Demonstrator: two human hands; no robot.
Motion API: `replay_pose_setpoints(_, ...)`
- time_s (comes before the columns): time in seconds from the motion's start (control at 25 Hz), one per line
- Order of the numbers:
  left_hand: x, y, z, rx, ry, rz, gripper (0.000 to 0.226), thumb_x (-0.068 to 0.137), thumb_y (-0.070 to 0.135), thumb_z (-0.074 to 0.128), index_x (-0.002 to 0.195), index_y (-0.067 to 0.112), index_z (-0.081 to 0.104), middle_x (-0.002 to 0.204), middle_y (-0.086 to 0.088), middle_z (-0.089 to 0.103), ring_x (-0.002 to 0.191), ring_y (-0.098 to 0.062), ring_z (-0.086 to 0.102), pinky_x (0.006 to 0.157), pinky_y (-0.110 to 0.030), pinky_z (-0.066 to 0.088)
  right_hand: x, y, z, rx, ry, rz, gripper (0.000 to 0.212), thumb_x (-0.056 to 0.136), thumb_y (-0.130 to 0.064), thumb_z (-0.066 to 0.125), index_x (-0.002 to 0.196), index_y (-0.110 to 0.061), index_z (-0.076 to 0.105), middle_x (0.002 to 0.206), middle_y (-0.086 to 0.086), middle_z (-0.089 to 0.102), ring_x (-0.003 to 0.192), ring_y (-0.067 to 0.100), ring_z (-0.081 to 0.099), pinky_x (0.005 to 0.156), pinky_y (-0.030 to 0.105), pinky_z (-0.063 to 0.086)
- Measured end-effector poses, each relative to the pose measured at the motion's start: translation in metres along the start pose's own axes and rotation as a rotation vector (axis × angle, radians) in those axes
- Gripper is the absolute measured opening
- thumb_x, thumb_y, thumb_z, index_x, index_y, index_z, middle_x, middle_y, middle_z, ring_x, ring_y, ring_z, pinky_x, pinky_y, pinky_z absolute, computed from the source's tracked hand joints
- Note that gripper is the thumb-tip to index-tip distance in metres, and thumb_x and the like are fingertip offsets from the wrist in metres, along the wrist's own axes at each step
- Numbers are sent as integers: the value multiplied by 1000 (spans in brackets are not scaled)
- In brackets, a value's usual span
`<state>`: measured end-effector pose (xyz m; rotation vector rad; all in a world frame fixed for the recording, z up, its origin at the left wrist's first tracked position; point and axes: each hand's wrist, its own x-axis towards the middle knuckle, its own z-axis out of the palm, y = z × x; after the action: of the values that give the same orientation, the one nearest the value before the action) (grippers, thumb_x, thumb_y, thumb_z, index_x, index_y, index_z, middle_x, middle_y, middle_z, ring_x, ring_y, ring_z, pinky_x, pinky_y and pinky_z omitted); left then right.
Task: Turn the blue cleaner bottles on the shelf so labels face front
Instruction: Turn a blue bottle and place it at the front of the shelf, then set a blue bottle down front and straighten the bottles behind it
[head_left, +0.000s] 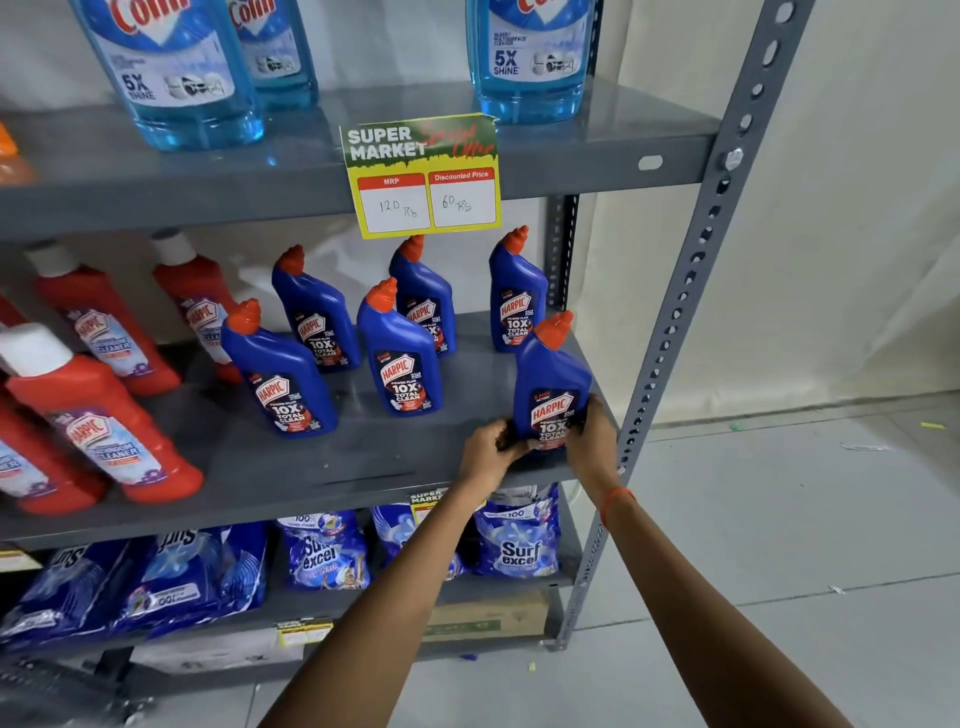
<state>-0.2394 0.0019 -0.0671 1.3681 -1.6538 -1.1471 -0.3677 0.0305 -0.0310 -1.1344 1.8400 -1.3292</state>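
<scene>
The person is gripping the front-right blue cleaner bottle (551, 384) low on its body, the left hand (488, 451) wrapping its lower left side and the right hand (592, 434) closing around the lower right. It is standing at the front right corner of the middle shelf (291, 467), between the two hands. Judging from its moulded plastic body, it is likely stiff, moderately heavy with liquid, and smooth enough to slip, so holding it low around the base is looking sound for twisting it in place. Its long axis is running upright, tilting slightly, with the orange cap (555, 327) angling up and to the right above the hands. Its label is already facing front. Five more blue bottles (400, 358) are standing up and to the left of the hands, labels also showing.
</scene>
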Motion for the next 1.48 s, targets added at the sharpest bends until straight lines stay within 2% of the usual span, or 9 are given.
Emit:
replay_pose_setpoints(0.12, -4, 4, -7, -33, 20, -16, 52, 81, 21, 69, 128, 7, 50, 132, -12, 58, 114, -25, 59, 96, -34, 49, -20, -14, 8, 29, 187, -119, 54, 84, 11, 39, 135, -6, 33, 139, 17, 44, 129, 29, 43, 104, 34, 41)
replay_pose_setpoints(0.2, -10, 21, -20, -197, 164, -16, 44, 92, 8, 51, 133, 2, 41, 140, -13, 46, 114, -26, 58, 89, -32, 52, -37, -30, 18, 24, 297, -329, 62, 82, 13, 38, 139, -11, 29, 148, 11, 29, 138, 23, 29, 113, 30, 29)
replay_pose_setpoints(0.32, -18, 33, -61, -187, 363, 181, 35, 93, -1, 43, 128, -5, 44, 130, -16, 50, 122, -26, 49, 85, -31, 56, -51, -64, 45, 8, 345, -626, 56, 84, 9, 40, 136, -12, 34, 143, 1, 25, 137, 24, 29, 111, 29, 34)
replay_pose_setpoints(0.44, -17, 32, -100, -195, 516, 303, 32, 92, 4, 48, 124, 5, 50, 116, -7, 59, 107, -14, 58, 87, -31, 54, -52, -87, 86, -2, 294, -701, 52, 84, 4, 41, 134, -9, 37, 140, 10, 31, 134, 24, 33, 112, 22, 29)
replay_pose_setpoints(0.56, -16, 13, -131, -233, 579, 250, 59, 87, 15, 60, 139, 7, 31, 138, -14, 46, 127, -21, 48, 104, -37, 44, -41, -82, 129, 20, 121, -552, 58, 80, 8, 48, 135, -5, 34, 139, 20, 36, 133, 26, 33, 108, 8, 18)
replay_pose_setpoints(0.68, 10, -19, -149, 24, 477, 139, 85, 78, 16, 71, 144, 6, 18, 149, -17, 34, 138, -28, 33, 113, -40, 30, -20, -61, 162, 16, -68, -266, 62, 82, 5, 52, 138, -4, 28, 143, 21, 35, 135, 32, 32, 110, 29, 26)
replay_pose_setpoints(0.88, 40, -29, -173, 24, 160, -6, 53, 87, 19, 61, 134, 10, 38, 134, -15, 53, 123, -29, 50, 102, -40, 42, 6, -52, 170, 48, -276, -111, 57, 84, 7, 51, 136, -2, 30, 134, 21, 48, 124, 31, 47, 103, 34, 37)
replay_pose_setpoints(1.24, 13, -26, -171, 24, 20, -15, 44, 77, 15, 73, 116, 2, 59, 119, -17, 65, 109, -25, 60, 88, -27, 43, -19, -29, 129, -5, -279, -141, 41, 89, -9, 56, 126, -6, 39, 125, 19, 58, 113, 30, 57, 94, 44, 49)
replay_pose_setpoints(1.48, -16, -25, -160, 59, 26, 37, 40, 72, 15, 77, 106, 0, 65, 109, -18, 70, 96, -23, 66, 84, -32, 51, -49, -20, 106, 80, -303, -134, 40, 90, -5, 53, 128, -8, 40, 124, 15, 57, 112, 23, 56, 85, 23, 47)
